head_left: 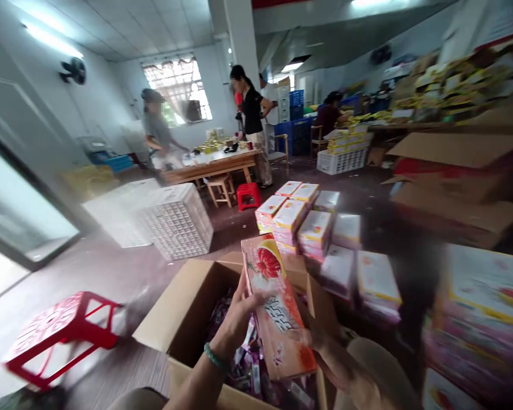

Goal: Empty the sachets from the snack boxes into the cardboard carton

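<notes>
Held up in both hands is an orange-pink printed box (277, 319) with a cut grapefruit on its face, tilted above an open carton. My left hand (243, 302), with a green bracelet at its wrist, grips the box's left side, thumb across the front. My right hand (325, 347) grasps the lower right side; it is blurred and its far fingers are hidden. Below, the cardboard carton (192, 279) between my knees has its flaps spread. Many small purple sachets (250, 364) lie loose inside it.
Stacked white-topped boxes (288, 213) stand ahead and another stack (487, 296) at right. A red stool (55, 324) is at left, white crates (175, 222) beyond. People work around a wooden table (214, 162); a large carton (457, 176) sits far right.
</notes>
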### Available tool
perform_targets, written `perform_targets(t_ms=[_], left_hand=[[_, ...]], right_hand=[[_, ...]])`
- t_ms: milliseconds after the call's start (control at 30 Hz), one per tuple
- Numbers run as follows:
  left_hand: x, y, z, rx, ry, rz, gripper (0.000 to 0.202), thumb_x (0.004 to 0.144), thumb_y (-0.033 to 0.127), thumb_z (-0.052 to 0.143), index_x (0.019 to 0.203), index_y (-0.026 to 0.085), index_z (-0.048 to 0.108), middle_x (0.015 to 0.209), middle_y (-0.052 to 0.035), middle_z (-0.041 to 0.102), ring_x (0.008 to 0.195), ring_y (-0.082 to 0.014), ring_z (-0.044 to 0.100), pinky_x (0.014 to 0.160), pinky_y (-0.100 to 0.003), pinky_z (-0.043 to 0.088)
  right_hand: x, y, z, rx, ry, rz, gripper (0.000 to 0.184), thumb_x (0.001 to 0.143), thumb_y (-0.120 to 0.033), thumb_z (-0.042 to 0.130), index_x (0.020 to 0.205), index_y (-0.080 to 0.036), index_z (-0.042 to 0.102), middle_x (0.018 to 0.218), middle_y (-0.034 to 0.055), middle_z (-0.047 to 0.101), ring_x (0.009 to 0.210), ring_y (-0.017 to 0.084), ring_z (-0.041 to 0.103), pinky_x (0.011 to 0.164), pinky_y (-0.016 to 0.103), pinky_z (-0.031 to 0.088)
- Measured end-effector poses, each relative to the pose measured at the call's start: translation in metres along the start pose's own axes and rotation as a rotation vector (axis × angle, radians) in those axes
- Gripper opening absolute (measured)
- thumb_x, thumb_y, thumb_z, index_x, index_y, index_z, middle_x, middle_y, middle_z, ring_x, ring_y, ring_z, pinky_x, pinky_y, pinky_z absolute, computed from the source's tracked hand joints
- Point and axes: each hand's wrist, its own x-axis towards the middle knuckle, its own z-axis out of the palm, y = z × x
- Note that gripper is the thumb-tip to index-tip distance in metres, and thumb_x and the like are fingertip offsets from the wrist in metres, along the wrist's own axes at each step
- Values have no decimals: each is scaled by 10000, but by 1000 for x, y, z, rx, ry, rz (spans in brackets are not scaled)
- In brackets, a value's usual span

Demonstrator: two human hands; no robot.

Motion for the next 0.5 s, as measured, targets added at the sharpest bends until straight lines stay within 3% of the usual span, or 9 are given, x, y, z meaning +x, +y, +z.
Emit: perform_targets(t_ms=[67,133,233,300,333,400,467,500], left_hand=[[-4,7,-22,1,117,14,944,718,220,850,1557,185,420,1100,-124,779,1076,-345,730,986,-468,562],[-9,11,-41,49,211,30,866,703,225,843,1493,146,497,987,-108,791,965,-330,755,917,-447,588],[-12,11,-58,151,276,45,778,690,208,834,1422,144,577,945,-89,792,899,-302,759,864,-406,598],[-11,8,-65,187,277,45,728,695,182,818,1392,154,609,949,-82,792,895,-289,758,850,-385,596],[-10,7,-67,186,275,39,708,700,169,807,1382,157,618,954,-82,792,894,-285,758,847,-380,594],[-8,4,-70,144,288,14,690,693,150,796,1363,151,633,954,-86,793,881,-285,760,841,-381,594],[-7,2,-70,60,327,-23,691,663,153,800,1337,131,646,962,-99,794,887,-301,761,846,-395,595],[-7,1,-69,12,347,-54,682,656,170,802,1320,122,655,975,-108,795,902,-313,761,857,-407,595]], right_hand=[[27,9,12,-123,-123,42,793,871,-577,654,1588,-352,401,1577,75,499,1481,319,424,1195,540,358],[51,13,17,-418,-54,-45,846,844,-676,652,1576,-322,419,1576,112,483,1477,363,410,1202,599,327],[84,15,21,-894,170,-438,714,863,-596,683,1483,-273,540,1520,148,516,1438,397,405,1219,646,254],[103,20,20,-1025,130,-667,460,933,-469,628,1346,-270,649,1452,141,566,1401,373,433,1203,625,286],[111,26,19,-1005,119,-715,393,948,-446,604,1287,-261,676,1429,144,576,1387,363,446,1189,613,314],[121,38,15,-796,254,-627,447,929,-528,601,1262,-236,665,1433,160,556,1400,367,436,1183,616,335],[125,45,11,-431,391,-344,650,868,-687,589,1317,-216,609,1440,176,548,1426,382,423,1182,626,352],[125,45,9,-244,370,-187,709,847,-731,583,1342,-223,586,1418,167,577,1424,379,441,1171,620,377]])
